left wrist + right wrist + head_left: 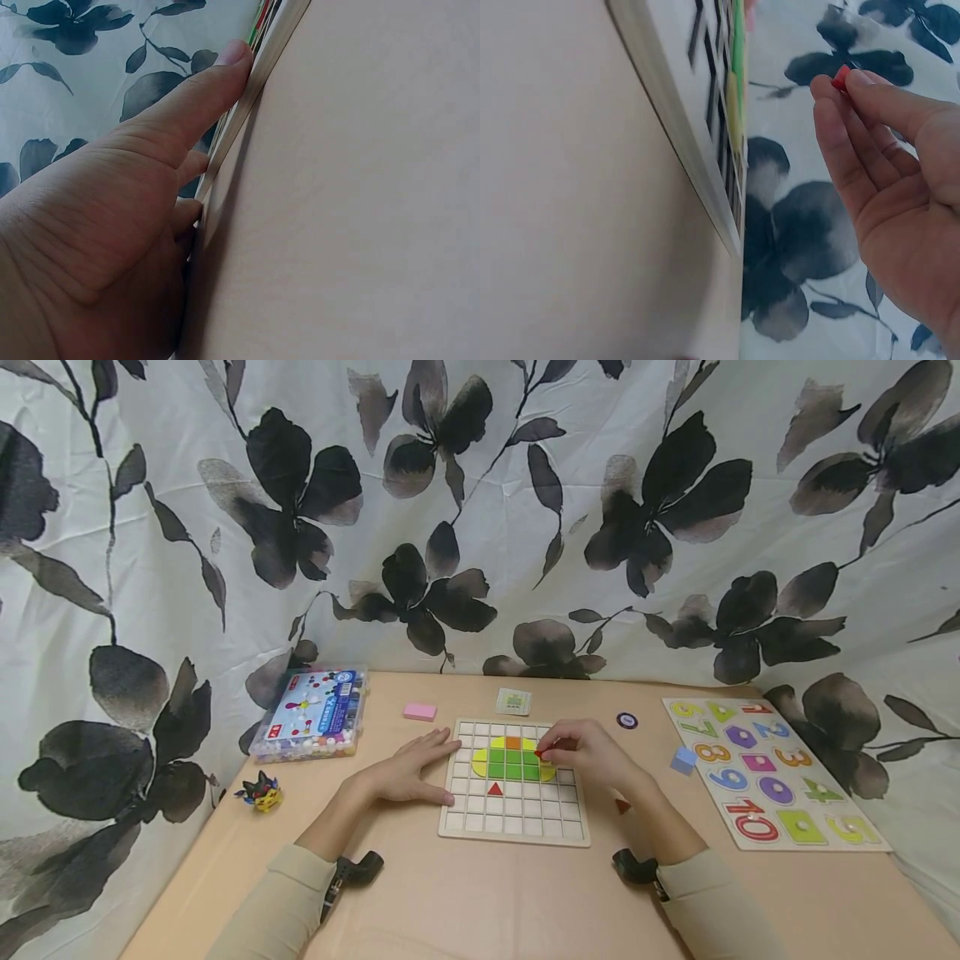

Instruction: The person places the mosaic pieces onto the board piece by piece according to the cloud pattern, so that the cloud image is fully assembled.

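Two hands are at work on the wooden grid board (514,827): my left hand (408,770) lies flat with fingers straight against the board's left edge, steadying it, while my right hand (588,753) hovers over the upper right of the board and pinches a small red piece (541,752) between thumb and fingertips. The red piece sits right at my right fingertips, just above the right end of the coloured patch (513,762) of yellow, green and orange tiles, whose long axis runs left to right between my hands; my right hand is plainly the nearer one. A red triangle (495,789) already lies in a cell below the patch, closer to my left hand. Another red piece (622,806) rests on the table beside my right forearm, with a blue block (683,760) and the number puzzle board (772,772) further right. Beyond my left hand are a pink eraser-like block (419,712) and a bead box (312,714). Nothing lies between the pinched piece and the tiles.
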### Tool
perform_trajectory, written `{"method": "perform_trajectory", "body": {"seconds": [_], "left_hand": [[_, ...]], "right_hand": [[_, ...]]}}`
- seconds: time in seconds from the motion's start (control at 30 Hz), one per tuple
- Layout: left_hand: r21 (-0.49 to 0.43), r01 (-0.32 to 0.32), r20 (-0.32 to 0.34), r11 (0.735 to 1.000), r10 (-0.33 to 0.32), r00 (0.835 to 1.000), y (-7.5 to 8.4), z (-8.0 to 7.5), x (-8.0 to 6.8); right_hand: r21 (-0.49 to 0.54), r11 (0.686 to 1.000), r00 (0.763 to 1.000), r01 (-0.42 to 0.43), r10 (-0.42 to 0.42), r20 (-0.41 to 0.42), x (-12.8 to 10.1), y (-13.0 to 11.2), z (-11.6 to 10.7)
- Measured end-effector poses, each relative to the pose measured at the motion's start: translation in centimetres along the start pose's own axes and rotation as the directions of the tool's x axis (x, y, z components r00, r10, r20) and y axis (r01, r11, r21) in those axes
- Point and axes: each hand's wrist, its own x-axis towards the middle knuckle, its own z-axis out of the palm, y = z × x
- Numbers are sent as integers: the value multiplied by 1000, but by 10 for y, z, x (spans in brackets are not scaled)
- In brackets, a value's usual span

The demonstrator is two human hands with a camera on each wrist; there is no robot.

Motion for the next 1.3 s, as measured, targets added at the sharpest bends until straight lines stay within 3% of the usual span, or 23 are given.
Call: {"method": "perform_trajectory", "body": {"seconds": [0.27, 0.6, 0.87, 1.3], "left_hand": [[1, -2, -1, 1000, 2, 1000, 0, 0, 0], [-5, 2, -6, 1000, -2, 1000, 0, 1, 0], [-6, -1, -9, 1000, 1, 1000, -2, 3, 1], [2, -8, -16, 1000, 8, 1000, -3, 2, 1]], "right_hand": [[13, 999, 998, 43, -44, 37, 13, -4, 23], [-61, 990, 986, 127, -120, 112, 19, 3, 40], [-112, 990, 985, 82, -64, 160, 15, 1, 44], [-139, 985, 969, 105, -69, 238, 17, 3, 49]]}}
